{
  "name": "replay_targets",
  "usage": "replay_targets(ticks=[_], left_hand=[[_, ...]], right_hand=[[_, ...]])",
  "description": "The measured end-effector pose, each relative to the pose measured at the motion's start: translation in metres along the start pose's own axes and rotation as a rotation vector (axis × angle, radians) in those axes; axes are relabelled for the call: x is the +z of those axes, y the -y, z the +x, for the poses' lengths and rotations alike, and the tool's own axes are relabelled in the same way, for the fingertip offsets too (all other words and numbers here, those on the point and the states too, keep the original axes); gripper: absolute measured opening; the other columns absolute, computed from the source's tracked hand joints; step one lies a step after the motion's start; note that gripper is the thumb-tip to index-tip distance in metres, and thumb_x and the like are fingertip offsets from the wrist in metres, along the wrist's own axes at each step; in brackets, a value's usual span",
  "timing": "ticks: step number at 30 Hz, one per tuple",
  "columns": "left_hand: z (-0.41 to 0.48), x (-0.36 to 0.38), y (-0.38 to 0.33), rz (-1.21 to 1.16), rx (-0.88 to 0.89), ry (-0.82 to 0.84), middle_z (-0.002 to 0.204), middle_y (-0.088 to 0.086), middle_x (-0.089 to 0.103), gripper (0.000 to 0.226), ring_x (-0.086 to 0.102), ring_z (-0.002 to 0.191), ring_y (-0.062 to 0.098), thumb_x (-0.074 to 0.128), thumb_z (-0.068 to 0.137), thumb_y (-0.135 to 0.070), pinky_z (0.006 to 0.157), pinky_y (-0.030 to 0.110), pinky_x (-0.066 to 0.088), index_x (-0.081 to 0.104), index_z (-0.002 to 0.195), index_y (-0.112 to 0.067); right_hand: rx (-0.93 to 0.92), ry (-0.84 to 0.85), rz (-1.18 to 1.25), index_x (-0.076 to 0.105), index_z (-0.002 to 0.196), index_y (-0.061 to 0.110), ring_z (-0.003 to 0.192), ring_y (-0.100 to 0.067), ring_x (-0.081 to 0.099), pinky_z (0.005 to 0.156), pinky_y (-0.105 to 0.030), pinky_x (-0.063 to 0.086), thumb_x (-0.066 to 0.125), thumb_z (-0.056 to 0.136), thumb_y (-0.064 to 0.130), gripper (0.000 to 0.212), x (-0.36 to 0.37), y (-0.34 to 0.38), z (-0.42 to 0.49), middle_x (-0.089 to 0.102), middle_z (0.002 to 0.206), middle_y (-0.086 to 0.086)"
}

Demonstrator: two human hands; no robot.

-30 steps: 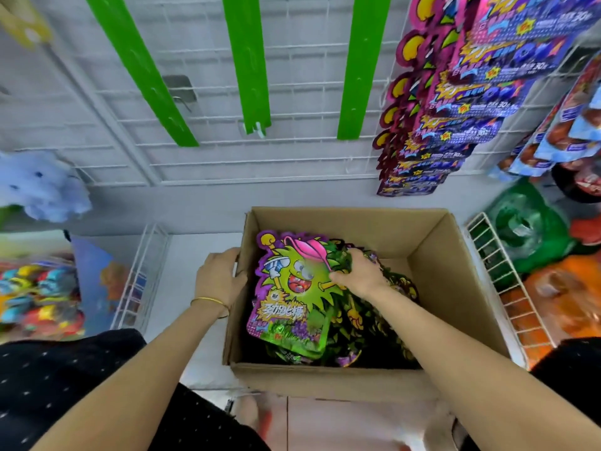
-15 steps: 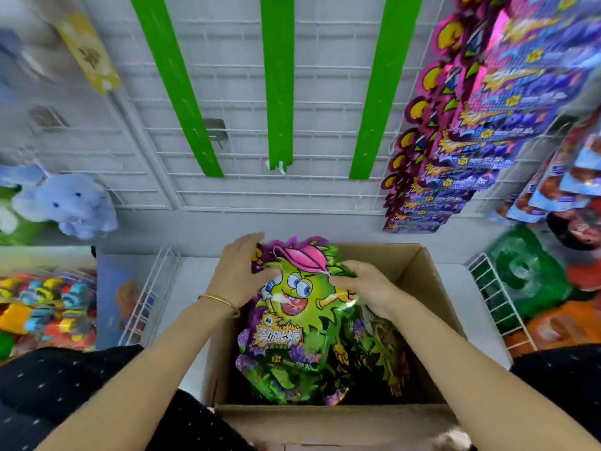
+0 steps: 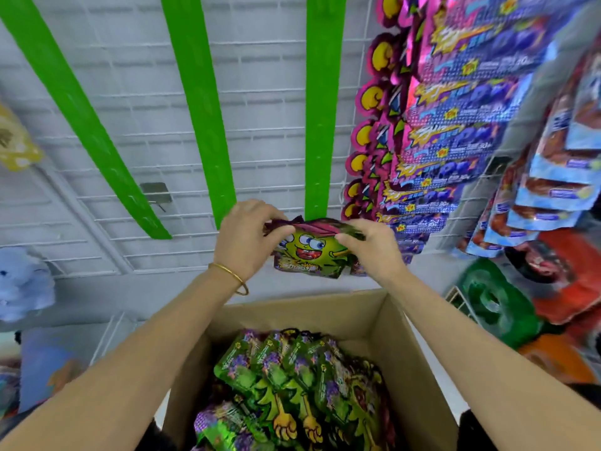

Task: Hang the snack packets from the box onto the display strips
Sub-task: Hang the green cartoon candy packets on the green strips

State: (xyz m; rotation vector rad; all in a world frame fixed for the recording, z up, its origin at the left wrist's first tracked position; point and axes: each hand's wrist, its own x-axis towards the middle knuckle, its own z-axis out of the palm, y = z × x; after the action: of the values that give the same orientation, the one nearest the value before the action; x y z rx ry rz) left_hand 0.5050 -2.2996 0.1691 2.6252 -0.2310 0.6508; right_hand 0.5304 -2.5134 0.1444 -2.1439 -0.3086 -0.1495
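Our grip is clamped on one green snack packet point(image 3: 309, 252): the left hand point(image 3: 242, 239) and right hand point(image 3: 374, 245) each pinch its top edge from either side. It hangs below the fingers, above the far rim of the cardboard box point(image 3: 413, 369) and just under the lower ends of the middle and right of three green display strips point(image 3: 201, 115). We see more packets point(image 3: 292, 379) piled in the box, too overlapped to count; bare wire grid point(image 3: 260, 76) lies open between the strips, while a column of purple packets point(image 3: 455, 109) hangs close beside the right hand.
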Motion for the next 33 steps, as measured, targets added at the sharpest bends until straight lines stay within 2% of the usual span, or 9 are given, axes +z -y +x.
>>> replay_targets(ticks=[3, 7, 12, 17, 21, 23, 27, 30, 33], left_hand=[[0.014, 0.009, -0.005, -0.019, 0.018, 0.063, 0.108, 0.004, 0.066, 0.059, 0.057, 0.104, 0.024, 0.048, 0.076, -0.062, 0.091, 0.035, 0.04, 0.065, 0.108, -0.016], [0.042, 0.031, -0.028, -0.209, -0.102, -0.022, 0.113, 0.01, 0.06, 0.046, 0.054, 0.105, 0.026, 0.064, 0.083, -0.029, 0.096, 0.038, 0.04, 0.053, 0.122, -0.007], [0.066, 0.049, -0.042, -0.291, -0.291, -0.186, 0.109, 0.009, 0.053, 0.039, 0.05, 0.103, 0.024, 0.068, 0.079, -0.029, 0.092, 0.04, 0.044, 0.057, 0.111, -0.01], [0.071, 0.056, -0.048, -0.278, -0.287, -0.131, 0.098, 0.008, 0.05, 0.029, 0.052, 0.095, 0.025, 0.069, 0.079, -0.03, 0.084, 0.033, 0.044, 0.059, 0.094, -0.008], [0.064, 0.052, -0.043, -0.34, -0.264, 0.011, 0.065, -0.002, 0.039, 0.026, 0.039, 0.065, 0.019, 0.059, 0.088, -0.025, 0.057, 0.029, 0.03, 0.04, 0.077, -0.011], [0.058, 0.048, -0.038, -0.387, -0.262, 0.086, 0.057, -0.003, 0.031, 0.032, 0.03, 0.054, 0.015, 0.054, 0.091, -0.026, 0.049, 0.029, 0.025, 0.034, 0.069, -0.015], [0.052, 0.037, -0.032, -0.359, -0.252, 0.178, 0.054, -0.002, 0.028, 0.04, 0.026, 0.05, 0.014, 0.052, 0.092, -0.03, 0.05, 0.031, 0.022, 0.029, 0.061, -0.018], [0.051, 0.032, -0.032, -0.378, -0.259, 0.21, 0.052, -0.002, 0.027, 0.043, 0.024, 0.049, 0.014, 0.053, 0.091, -0.029, 0.051, 0.031, 0.02, 0.029, 0.058, -0.017], [0.05, 0.03, -0.032, -0.422, -0.261, 0.231, 0.051, -0.001, 0.027, 0.042, 0.024, 0.049, 0.015, 0.054, 0.091, -0.029, 0.051, 0.031, 0.02, 0.031, 0.057, -0.017]], right_hand=[[0.107, 0.017, -0.057, 0.071, 0.099, 0.008, 0.085, -0.025, 0.065, 0.078, -0.041, 0.052, 0.067, 0.084, 0.017, 0.017, 0.021, -0.028, -0.004, 0.072, 0.091, -0.008], [0.2, 0.058, -0.028, 0.07, 0.098, 0.011, 0.081, -0.021, 0.063, 0.069, -0.033, 0.048, 0.068, 0.083, 0.022, 0.019, 0.035, -0.047, -0.006, 0.07, 0.088, -0.005], [0.244, 0.07, 0.044, 0.069, 0.076, 0.02, 0.072, -0.027, 0.066, 0.066, -0.043, 0.053, 0.069, 0.077, 0.045, 0.025, 0.036, -0.045, -0.003, 0.071, 0.073, -0.005], [0.252, 0.035, 0.144, 0.069, 0.067, 0.04, 0.074, -0.03, 0.068, 0.069, -0.053, 0.054, 0.07, 0.069, 0.054, 0.014, 0.031, -0.041, 0.003, 0.073, 0.073, -0.001], [0.276, -0.024, 0.19, 0.072, 0.072, 0.029, 0.07, -0.025, 0.068, 0.068, -0.051, 0.055, 0.062, 0.056, 0.072, 0.047, 0.027, -0.034, 0.008, 0.072, 0.069, 0.001], [0.269, -0.048, 0.179, 0.073, 0.074, 0.028, 0.07, -0.025, 0.068, 0.068, -0.05, 0.055, 0.063, 0.061, 0.069, 0.045, 0.025, -0.029, 0.011, 0.071, 0.069, 0.0], [0.24, -0.102, 0.129, 0.07, 0.07, 0.024, 0.062, -0.026, 0.064, 0.06, -0.044, 0.051, 0.065, 0.072, 0.059, 0.035, 0.025, -0.018, 0.018, 0.067, 0.062, -0.001], [0.204, -0.103, 0.037, 0.058, 0.055, 0.025, 0.048, -0.019, 0.048, 0.05, -0.032, 0.033, 0.063, 0.077, 0.057, 0.039, 0.023, -0.009, 0.02, 0.051, 0.048, 0.003], [0.164, -0.124, -0.087, 0.064, 0.064, 0.022, 0.051, -0.017, 0.046, 0.048, -0.027, 0.025, 0.059, 0.079, 0.059, 0.041, 0.023, -0.003, 0.021, 0.046, 0.047, 0.005]])
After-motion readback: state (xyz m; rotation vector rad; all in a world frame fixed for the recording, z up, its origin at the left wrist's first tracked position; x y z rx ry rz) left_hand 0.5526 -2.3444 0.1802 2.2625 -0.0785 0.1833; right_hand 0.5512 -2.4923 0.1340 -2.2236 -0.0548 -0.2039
